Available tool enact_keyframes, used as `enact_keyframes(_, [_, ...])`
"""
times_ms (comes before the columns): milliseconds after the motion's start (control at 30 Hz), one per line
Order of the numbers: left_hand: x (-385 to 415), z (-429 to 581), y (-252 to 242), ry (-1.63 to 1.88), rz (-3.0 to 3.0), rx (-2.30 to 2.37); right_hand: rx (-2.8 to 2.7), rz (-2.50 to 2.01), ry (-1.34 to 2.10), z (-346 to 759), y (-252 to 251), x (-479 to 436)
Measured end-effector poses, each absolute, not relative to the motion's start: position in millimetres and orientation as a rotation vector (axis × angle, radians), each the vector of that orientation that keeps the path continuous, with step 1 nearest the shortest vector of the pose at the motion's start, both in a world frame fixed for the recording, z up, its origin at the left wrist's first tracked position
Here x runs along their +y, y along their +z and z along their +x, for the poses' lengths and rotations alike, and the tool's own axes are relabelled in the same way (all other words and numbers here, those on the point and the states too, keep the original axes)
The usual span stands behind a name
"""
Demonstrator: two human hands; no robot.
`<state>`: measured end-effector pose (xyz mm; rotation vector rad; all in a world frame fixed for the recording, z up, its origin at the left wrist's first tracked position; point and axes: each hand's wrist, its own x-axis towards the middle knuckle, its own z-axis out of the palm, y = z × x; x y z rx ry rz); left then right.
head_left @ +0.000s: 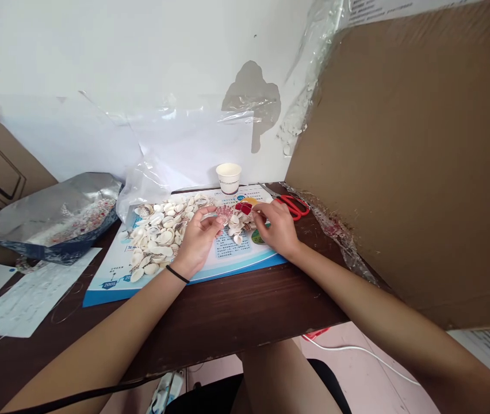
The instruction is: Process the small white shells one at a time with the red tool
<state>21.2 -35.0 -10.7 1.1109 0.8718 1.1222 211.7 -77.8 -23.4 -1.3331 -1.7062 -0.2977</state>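
Note:
My left hand (202, 238) pinches a pinkish, ridged seashell (224, 214) between thumb and fingertips. To its right, my right hand (276, 225) is closed with thumb and forefinger together; what they hold is too small to make out. Close to those fingertips is a small dark-red piece (244, 208), whose kind is unclear. Beneath and between my hands lies a small heap of shells (238, 238). A larger pile of pale shells (159, 241) spreads to the left of my left hand, on a blue-and-white printed sheet (210, 273).
A paper cup (229, 179) stands behind my hands by the wall. Red-handled scissors (295, 206) lie right of my right hand. At left sits a bag of small coloured beads (76, 224), with a white paper (25, 305) before it. Cardboard (417, 172) rises on the right.

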Motion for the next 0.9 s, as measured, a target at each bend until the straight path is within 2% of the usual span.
enact_keyframes(200, [-35.5,22.4,-13.3,1.132,1.207,0.844,-1.817,-1.140,-0.216,210.1,-19.3,-81.5])
enact_keyframes(433, [-34.1,22.2,-13.7,1.078,1.207,0.848,-1.742,-1.302,-0.192,211.8,-24.4,-76.1])
enact_keyframes(900, [-33.0,20.4,-10.4,1.019,1.186,0.794,-1.799,-1.155,-0.148,210.5,-21.8,-79.6])
